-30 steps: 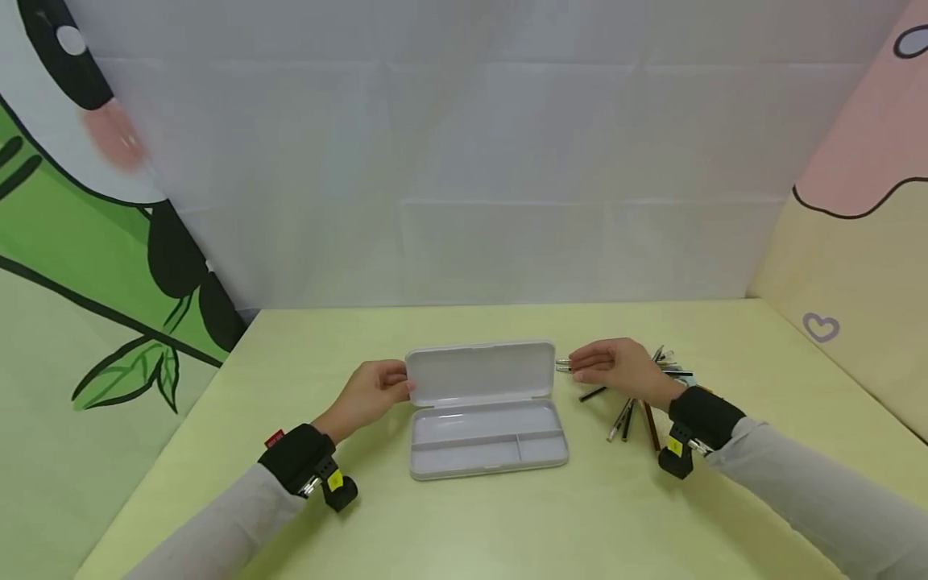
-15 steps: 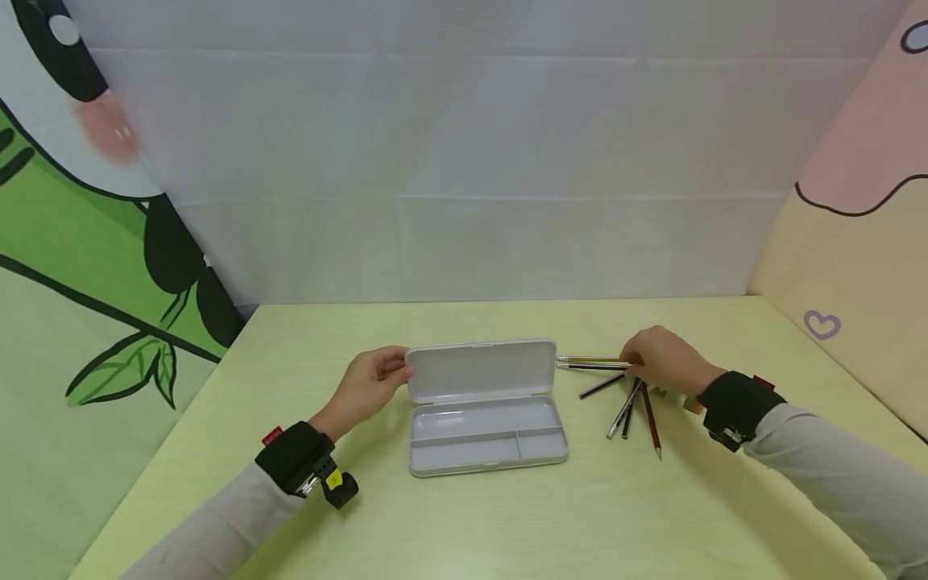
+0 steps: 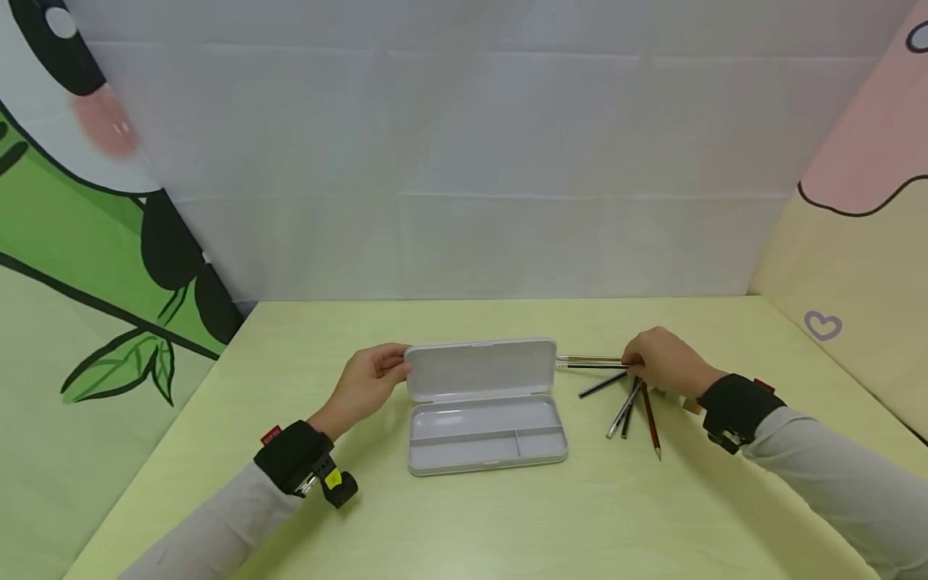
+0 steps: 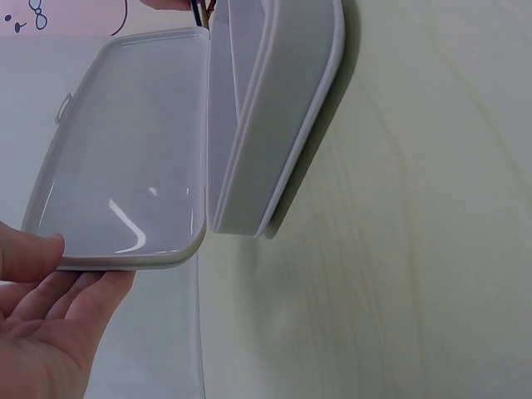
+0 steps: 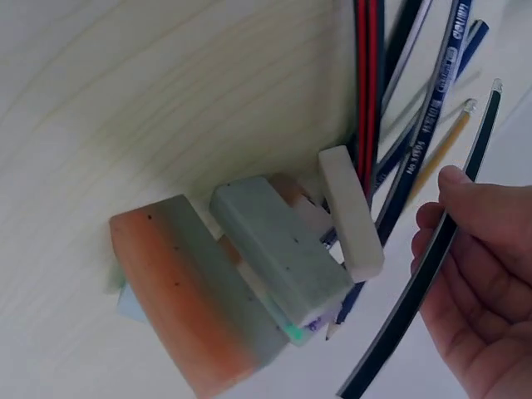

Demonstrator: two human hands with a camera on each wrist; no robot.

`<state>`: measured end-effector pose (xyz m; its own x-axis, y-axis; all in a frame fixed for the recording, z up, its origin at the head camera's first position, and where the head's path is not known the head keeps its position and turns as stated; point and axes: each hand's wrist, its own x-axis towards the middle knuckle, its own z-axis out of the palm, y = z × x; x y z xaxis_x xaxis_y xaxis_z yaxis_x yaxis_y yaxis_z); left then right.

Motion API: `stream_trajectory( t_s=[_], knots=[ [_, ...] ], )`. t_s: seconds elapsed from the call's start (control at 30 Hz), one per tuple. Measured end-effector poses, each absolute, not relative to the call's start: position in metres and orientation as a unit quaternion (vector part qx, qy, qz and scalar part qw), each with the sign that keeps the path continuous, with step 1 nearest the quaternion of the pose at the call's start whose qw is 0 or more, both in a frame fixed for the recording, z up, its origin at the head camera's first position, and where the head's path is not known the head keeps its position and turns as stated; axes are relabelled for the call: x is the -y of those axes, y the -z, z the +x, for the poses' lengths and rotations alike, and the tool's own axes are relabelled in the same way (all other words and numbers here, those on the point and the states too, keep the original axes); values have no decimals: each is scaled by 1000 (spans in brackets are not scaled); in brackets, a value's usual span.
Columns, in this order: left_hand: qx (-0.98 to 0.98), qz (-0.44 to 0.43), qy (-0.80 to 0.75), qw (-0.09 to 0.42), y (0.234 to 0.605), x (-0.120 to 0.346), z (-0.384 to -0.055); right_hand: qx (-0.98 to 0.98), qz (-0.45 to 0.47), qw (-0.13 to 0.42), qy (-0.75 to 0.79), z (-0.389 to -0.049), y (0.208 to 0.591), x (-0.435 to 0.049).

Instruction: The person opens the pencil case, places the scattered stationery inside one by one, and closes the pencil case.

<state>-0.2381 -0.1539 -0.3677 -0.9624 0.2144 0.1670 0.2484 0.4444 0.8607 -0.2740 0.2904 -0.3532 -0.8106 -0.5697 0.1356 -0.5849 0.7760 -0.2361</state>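
Observation:
A pale grey pencil case [image 3: 488, 459] lies unfolded on the table, its lid [image 3: 482, 370] tilted up at the back. My left hand [image 3: 368, 385] pinches the left end of that lid, thumb on the inside and fingers behind, as the left wrist view shows. The tray's compartments hold nothing. To the right of the case, my right hand [image 3: 665, 358] is over a heap of pencils and pinches a dark pencil [image 5: 420, 278] between thumb and fingers. Beside it lie a yellow pencil [image 5: 442, 151], a blue pencil [image 5: 432, 108] and a red-and-black striped pencil [image 5: 366, 91].
Erasers lie together by the pencils: an orange-and-grey block [image 5: 187, 291], a grey-green block [image 5: 278, 249] and a narrow white block [image 5: 351, 212]. A reddish-brown pencil [image 3: 651, 423] points toward the front of the table. A white sheet [image 3: 464, 161] hangs behind the table.
My right hand has moved right, from beside the lid to the pencil heap, uncovering the pencils next to the case. My left hand keeps its hold on the lid.

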Motion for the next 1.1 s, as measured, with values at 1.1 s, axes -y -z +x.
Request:
stream_trajectory(
  t_s=[1.1],
  knots=[
    [838, -135, 529, 19, 371, 156, -242, 869, 433, 143, -193, -233, 312, -167]
  ],
)
